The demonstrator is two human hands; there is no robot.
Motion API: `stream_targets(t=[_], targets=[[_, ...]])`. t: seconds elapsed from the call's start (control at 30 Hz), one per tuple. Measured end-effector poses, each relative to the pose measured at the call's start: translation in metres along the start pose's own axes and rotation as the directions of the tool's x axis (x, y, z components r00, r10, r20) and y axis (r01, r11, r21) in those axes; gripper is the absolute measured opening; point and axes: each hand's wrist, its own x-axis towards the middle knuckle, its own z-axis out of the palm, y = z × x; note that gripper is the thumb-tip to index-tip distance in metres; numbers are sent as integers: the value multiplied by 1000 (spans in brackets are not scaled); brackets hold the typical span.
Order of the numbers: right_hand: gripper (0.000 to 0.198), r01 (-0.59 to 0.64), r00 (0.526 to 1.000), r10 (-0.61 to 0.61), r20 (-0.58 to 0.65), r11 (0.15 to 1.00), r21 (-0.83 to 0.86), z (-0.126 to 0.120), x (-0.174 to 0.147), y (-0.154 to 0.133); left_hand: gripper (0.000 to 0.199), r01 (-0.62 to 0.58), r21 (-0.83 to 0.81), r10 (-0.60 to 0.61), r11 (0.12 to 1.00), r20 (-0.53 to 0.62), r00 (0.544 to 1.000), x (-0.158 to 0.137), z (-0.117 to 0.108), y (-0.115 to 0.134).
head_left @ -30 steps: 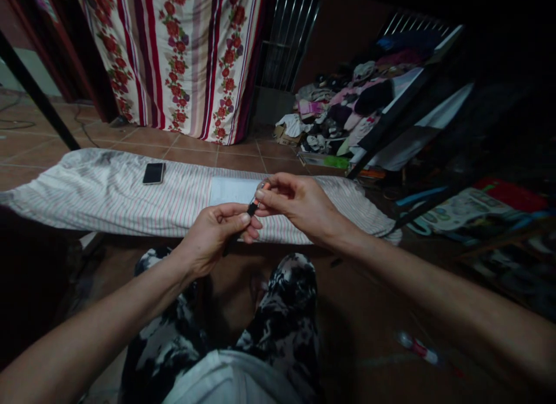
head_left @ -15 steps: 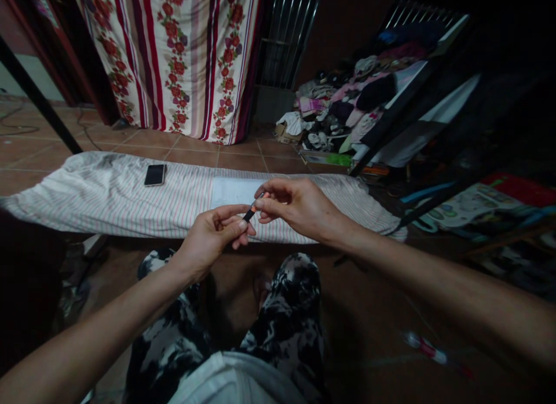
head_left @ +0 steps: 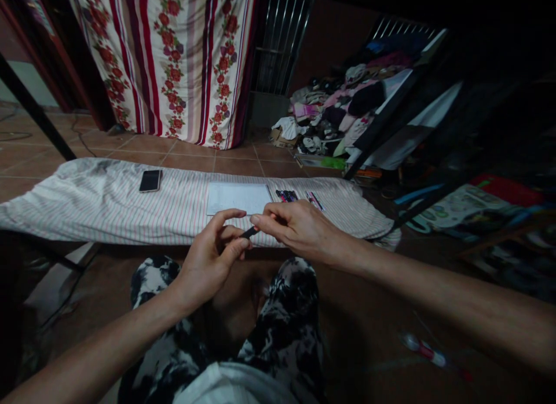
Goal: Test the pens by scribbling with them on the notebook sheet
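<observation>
A short, dark pen [head_left: 249, 233] is held between my two hands, just over the front edge of the cloth-covered bench. My left hand [head_left: 212, 253] pinches its lower end between thumb and fingers. At the upper end, the thumb and fingers of my right hand [head_left: 297, 227] close on it and hide most of that part. Behind the hands lies a spiral notebook [head_left: 237, 196], open on a pale page. Several dark pens [head_left: 286, 195] lie right of the notebook, and a few more slim pens [head_left: 315, 200] lie beyond them.
A phone [head_left: 150, 181] rests at the left on the striped cloth [head_left: 104, 204]. Dark metal posts [head_left: 39, 111] rise near the bench. A heap of clothes [head_left: 339, 102] is at the back right. A red-and-white object [head_left: 423, 349] lies on the floor at right.
Both hands have come lower and nearer to me with the pen, which now lies flatter. The notebook and the pens beside it have come into fuller view. The pen's orange part is now hidden.
</observation>
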Motion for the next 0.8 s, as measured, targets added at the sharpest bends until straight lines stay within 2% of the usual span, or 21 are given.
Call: stream_targets(t=[0.17,0.27,0.33,0.5,0.67,0.8], targets=[[47,-85,995,82,52,995,57,2,0,-3,31,-141,239,145,961,2,989,-3,-4,-7],[56,-166,973,141,184,978,125,2,1,-3,34,-192,334,202,923,4,979,-4,-6,-12],[64,-215,948,168,270,965,153,0,2,-3,37,-187,352,198,917,3,980,-6,-7,-13],[71,-267,909,184,374,946,182,-2,5,-2,39,-105,285,115,953,-19,993,-10,-4,-9],[72,-297,903,213,373,937,182,-2,8,-2,29,-61,165,69,984,-42,997,-11,-1,-5],[71,-284,894,188,406,940,191,-1,10,-4,30,72,9,-72,997,-40,997,-9,0,-5]])
